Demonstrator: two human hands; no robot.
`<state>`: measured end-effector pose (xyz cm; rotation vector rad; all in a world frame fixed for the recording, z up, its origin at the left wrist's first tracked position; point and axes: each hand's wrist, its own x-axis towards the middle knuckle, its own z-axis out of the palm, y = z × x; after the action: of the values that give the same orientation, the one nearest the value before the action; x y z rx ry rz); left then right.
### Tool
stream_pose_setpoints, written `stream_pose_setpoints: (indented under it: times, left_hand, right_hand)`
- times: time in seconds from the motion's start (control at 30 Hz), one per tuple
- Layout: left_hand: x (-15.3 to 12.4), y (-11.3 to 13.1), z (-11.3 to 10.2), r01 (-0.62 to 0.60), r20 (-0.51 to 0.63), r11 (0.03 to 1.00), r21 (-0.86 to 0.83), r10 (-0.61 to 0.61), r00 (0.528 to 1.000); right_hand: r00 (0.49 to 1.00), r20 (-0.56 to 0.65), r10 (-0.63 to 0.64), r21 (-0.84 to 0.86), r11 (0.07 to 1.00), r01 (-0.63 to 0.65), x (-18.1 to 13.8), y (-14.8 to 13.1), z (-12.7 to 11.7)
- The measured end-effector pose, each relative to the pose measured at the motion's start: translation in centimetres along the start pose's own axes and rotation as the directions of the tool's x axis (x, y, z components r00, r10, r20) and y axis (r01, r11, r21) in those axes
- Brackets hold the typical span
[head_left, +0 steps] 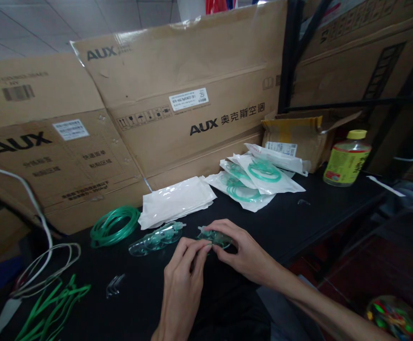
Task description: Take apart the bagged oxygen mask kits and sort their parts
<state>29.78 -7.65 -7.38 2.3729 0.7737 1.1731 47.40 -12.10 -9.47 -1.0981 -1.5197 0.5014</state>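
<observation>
My right hand is closed around a clear green oxygen mask, with its pale connector sticking out to the left. At the mask's near edge, the fingers of my left hand are pinched together; whatever lies between them is hidden. A nested row of similar green masks rests just beyond my left hand. Left of that row lies a coil of green tubing. Small shiny strips are on the black table, and green elastic straps spread over its near left corner.
Behind the masks lie flat white pouches and filled pouches with green tubing. Large cardboard walls the back. A yellow-capped bottle and an open carton stand at right. A white cable hangs at left.
</observation>
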Motion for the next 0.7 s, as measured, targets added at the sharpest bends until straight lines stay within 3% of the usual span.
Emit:
stream_pose_setpoints:
  times: [0.33,0.63,0.7]
  left_hand:
    - [-0.1,0.5,-0.3,-0.075,-0.15,0.996,0.041,0.08,0.985]
    - [-0.5,0.5,-1.0,-0.094,-0.412,0.991,0.098,0.126,0.902]
    - [-0.5,0.3,-1.3,-0.076,-0.422,0.993,0.085,0.105,0.9]
  right_hand:
    - [0.993,-0.057,0.104,-0.039,0.994,-0.106,0.3,0.1,0.0]
    - [0.975,-0.165,0.151,-0.174,0.968,-0.179,0.1,-0.1,0.5]
    - [0.973,-0.174,0.154,-0.196,0.963,-0.187,0.1,0.1,0.4]
